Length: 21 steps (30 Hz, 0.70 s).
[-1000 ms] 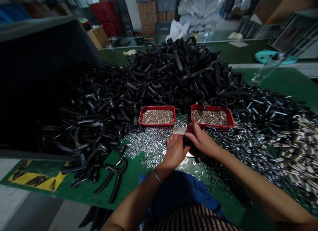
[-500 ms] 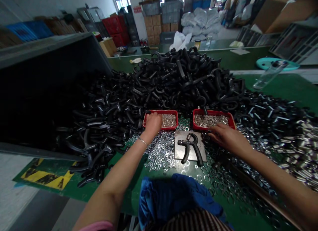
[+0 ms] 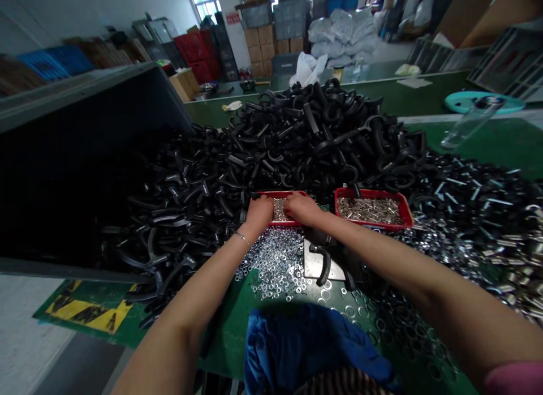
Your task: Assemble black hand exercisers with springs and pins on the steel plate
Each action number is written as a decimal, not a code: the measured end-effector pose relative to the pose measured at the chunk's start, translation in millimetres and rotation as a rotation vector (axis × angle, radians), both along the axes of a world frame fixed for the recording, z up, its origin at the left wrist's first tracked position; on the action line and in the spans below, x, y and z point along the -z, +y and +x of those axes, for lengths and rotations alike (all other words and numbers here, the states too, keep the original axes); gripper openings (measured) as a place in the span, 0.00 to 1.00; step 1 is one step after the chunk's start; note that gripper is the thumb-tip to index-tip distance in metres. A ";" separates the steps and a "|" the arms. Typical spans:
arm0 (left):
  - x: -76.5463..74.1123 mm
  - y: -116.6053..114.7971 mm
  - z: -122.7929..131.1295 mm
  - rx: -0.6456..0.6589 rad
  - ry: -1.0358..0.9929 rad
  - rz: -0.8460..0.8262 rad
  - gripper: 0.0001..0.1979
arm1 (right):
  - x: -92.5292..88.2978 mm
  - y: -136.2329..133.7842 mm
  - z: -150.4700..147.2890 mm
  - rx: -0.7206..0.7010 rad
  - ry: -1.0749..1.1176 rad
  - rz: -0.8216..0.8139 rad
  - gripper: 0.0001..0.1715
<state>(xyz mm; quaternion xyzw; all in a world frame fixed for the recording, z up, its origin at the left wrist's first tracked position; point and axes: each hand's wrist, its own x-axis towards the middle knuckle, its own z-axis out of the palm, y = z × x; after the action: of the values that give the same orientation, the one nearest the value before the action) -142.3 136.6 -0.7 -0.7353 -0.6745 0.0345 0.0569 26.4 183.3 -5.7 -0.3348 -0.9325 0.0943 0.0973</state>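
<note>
My left hand (image 3: 260, 211) reaches into the left end of a red tray (image 3: 292, 224) of small shiny metal parts (image 3: 279, 209). At the tray's right end is my right hand (image 3: 300, 207), its fingers bent down among the same parts. Both hands look closed, but whatever the fingertips hold is hidden. Below my right forearm a black curved handle piece (image 3: 324, 265) lies on a square metal plate (image 3: 313, 266), partly covered by the arm. To the right stands a second red tray (image 3: 373, 225) with small metal pins (image 3: 369, 209).
A large heap of black plastic parts (image 3: 314, 123) rises behind the trays. A big grey bin (image 3: 173, 101) lies tipped at the left. Loose nuts (image 3: 275, 259), rings (image 3: 350, 312) and metal sleeves (image 3: 521, 270) cover the green table. A clear bottle (image 3: 473, 123) leans at the back right.
My right hand has moved left from beside the right tray to the left tray, and its arm now crosses over the plate. The left hand stays at the left tray.
</note>
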 end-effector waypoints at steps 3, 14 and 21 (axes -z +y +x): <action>5.9 -0.9 1.2 0.005 0.000 0.030 0.14 | 7.1 -1.9 4.4 0.019 0.089 -0.037 0.04; 1.9 -28.2 4.8 -0.021 -0.390 0.275 0.09 | -14.5 -20.5 64.1 0.227 0.513 -0.309 0.06; 7.9 -81.9 52.8 0.139 -0.852 0.239 0.06 | 13.5 -109.3 174.2 0.417 0.620 -0.632 0.11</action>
<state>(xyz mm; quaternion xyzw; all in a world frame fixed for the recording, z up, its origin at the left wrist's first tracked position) -89.5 54.7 -8.6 -0.7159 -0.5858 -0.3536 -0.1390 200.6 74.0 -19.2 -0.4836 -0.6985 0.4466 0.2807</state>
